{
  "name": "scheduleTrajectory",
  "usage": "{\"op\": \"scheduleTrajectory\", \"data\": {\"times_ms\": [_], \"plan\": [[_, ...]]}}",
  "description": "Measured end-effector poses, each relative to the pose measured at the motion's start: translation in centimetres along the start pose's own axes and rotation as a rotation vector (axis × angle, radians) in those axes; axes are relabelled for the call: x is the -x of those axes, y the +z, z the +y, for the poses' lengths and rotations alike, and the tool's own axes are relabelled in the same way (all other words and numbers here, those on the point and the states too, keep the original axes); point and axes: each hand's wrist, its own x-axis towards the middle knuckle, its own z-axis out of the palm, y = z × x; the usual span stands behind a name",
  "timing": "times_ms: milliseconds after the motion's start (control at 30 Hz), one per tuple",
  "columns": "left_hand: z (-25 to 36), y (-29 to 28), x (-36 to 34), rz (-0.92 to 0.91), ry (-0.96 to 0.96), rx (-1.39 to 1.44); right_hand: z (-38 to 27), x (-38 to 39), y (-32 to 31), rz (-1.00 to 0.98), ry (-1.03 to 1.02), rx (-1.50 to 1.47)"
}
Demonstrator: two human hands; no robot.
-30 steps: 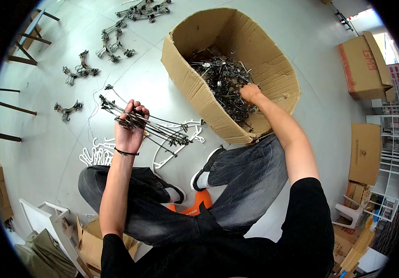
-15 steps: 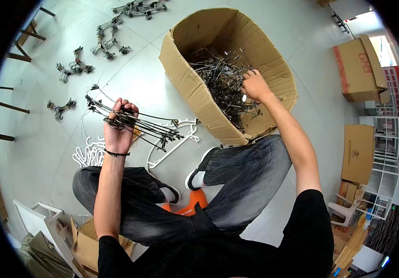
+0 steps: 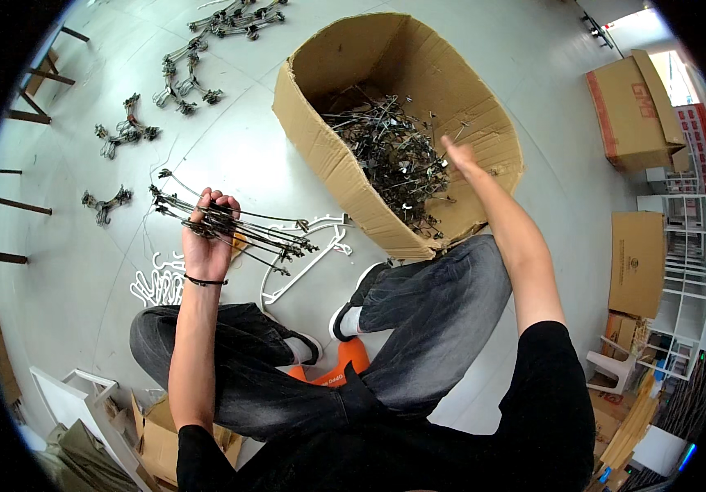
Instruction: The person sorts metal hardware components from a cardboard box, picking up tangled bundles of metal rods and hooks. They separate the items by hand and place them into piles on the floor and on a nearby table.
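My left hand (image 3: 209,234) grips a bundle of dark metal clip hangers (image 3: 242,230), held level above the floor in front of my left knee. My right hand (image 3: 461,156) reaches into a large open cardboard box (image 3: 320,139), over a tangled heap of the same metal hangers (image 3: 394,152). Its fingers are blurred, and I cannot tell whether they hold a hanger. I sit cross-legged on a low orange seat (image 3: 332,369).
White plastic hangers (image 3: 164,283) lie on the floor under my left hand. Small bundles of metal hangers (image 3: 127,131) are laid out at the far left. Closed cardboard boxes (image 3: 636,107) and white shelving (image 3: 685,246) stand at the right. Flat cartons (image 3: 156,426) lie at lower left.
My right hand has moved from deep in the hanger heap toward the box's right side and risen a little. The left hand keeps its bundle in about the same place.
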Motion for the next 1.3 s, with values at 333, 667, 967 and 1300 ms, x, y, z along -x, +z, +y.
{"op": "scheduleTrajectory", "data": {"times_ms": [333,667,967,1300], "plan": [[-1.1,0.8,-0.4,0.004,-0.041,0.008,1.3,-1.9,1.1,-0.242,-0.207,-0.123],[-0.1,0.6,0.3,-0.051,-0.011,0.026,-10.3,10.7,-8.0,0.165,-1.100,0.613],[0.6,-0.1,0.5,-0.054,0.001,0.031,-7.8,6.3,-3.8,-0.171,-0.787,0.770],[0.6,-0.1,0.5,-0.093,0.000,0.024,-6.3,3.5,-4.1,-0.013,-0.752,0.875]]}}
